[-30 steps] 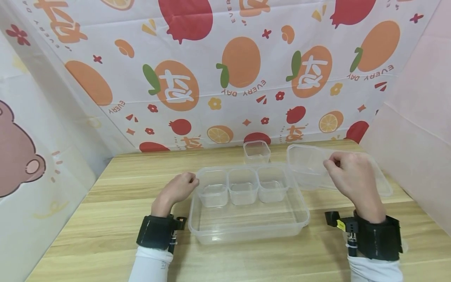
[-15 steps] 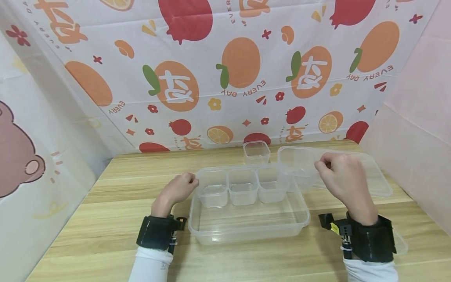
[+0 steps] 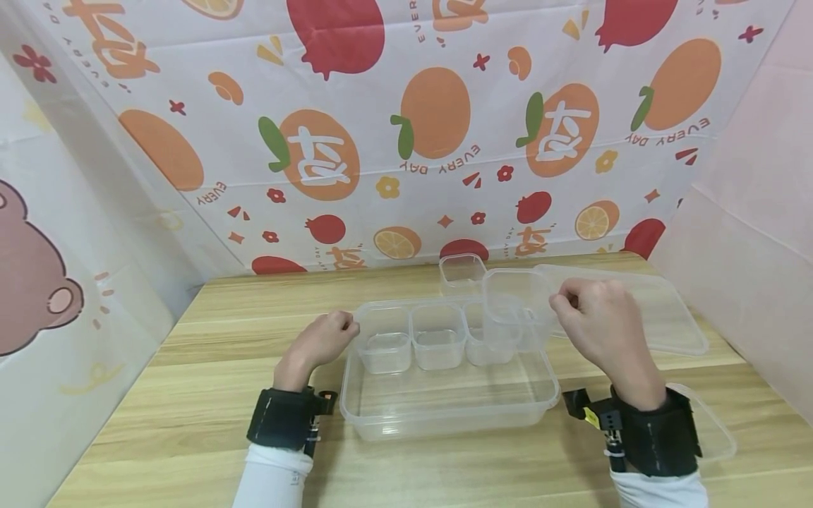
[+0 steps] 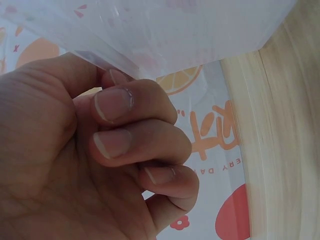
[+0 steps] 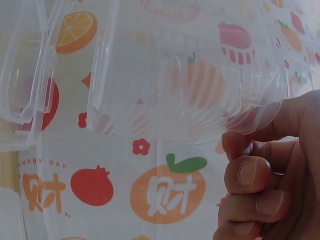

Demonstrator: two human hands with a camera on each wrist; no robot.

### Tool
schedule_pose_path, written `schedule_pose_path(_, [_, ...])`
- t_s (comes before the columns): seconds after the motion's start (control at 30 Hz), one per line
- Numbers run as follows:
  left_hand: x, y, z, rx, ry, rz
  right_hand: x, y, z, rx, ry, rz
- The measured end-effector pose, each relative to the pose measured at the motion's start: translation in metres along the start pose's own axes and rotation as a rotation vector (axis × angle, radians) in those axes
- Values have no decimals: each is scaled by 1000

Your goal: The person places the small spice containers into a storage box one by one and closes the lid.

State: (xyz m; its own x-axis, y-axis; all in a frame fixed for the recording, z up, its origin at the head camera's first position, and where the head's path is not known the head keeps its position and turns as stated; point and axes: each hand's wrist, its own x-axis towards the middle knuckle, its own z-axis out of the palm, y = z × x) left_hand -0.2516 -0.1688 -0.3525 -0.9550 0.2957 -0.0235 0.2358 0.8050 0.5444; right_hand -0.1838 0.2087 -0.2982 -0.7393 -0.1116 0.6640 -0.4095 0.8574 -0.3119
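Head view: a clear small container (image 3: 513, 310) is held off the table (image 3: 209, 395) by the right hand (image 3: 593, 326), pinched at its rim, above the right end of the large clear tray (image 3: 444, 409). Its outline is hard to separate from the three clear cups (image 3: 437, 337) seated behind it in the tray. The left hand (image 3: 320, 340) is curled against the tray's left rim. A further cup (image 3: 462, 271) and a flat lid (image 3: 641, 310) are partly masked.

Left wrist view: curled fingers (image 4: 130, 135) are pressed to a clear edge; the grip cannot be confirmed.

Right wrist view: the container (image 5: 185, 75) is pinched at its rim by fingertips (image 5: 245, 150).
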Motion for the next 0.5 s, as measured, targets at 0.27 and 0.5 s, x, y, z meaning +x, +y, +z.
schedule_pose_path(0.27, [0, 0, 0, 4, -3, -1, 1, -11, 2, 44, -26, -10])
schedule_pose_path(0.5, [0, 0, 0, -3, -5, 6, -1, -19, 5, 71, -26, -25])
